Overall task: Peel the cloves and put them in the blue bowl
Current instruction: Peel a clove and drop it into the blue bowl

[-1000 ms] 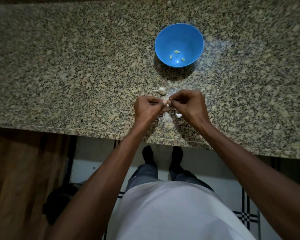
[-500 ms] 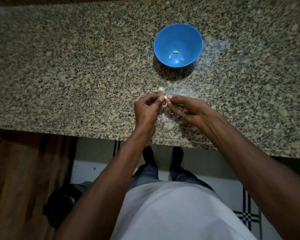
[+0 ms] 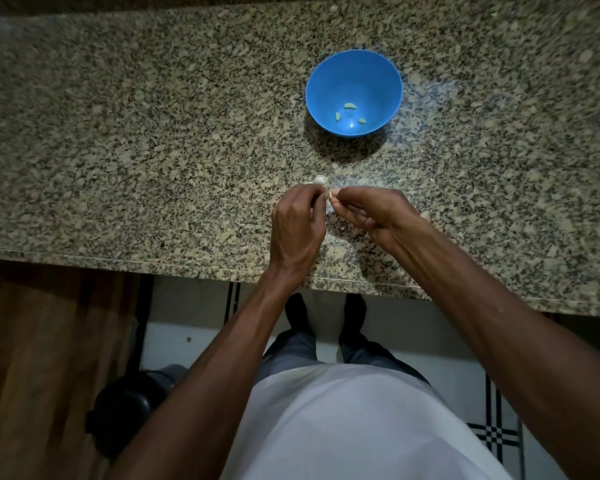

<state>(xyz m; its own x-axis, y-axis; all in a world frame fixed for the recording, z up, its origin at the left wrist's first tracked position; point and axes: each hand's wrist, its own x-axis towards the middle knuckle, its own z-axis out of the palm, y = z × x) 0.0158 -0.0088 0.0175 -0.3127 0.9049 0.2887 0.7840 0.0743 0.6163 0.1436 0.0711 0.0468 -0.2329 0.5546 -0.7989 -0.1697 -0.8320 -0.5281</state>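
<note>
Garlic clove (image 3: 329, 195): pinched between left hand (image 3: 297, 223) and right hand (image 3: 368, 209); blue bowl (image 3: 385, 81) straight ahead, nearer the right.

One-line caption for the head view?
Both hands peel a garlic clove near the blue bowl holding three peeled cloves.

Both hands, left hand (image 3: 297, 223) and right hand (image 3: 371, 211), meet fingertip to fingertip over the counter (image 3: 118, 150) near its front edge. Garlic head (image 3: 320, 181) just behind the grip, on counter. Bowl (image 3: 354, 77) farther behind, slightly right; three cloves (image 3: 350, 105) in it.
</note>
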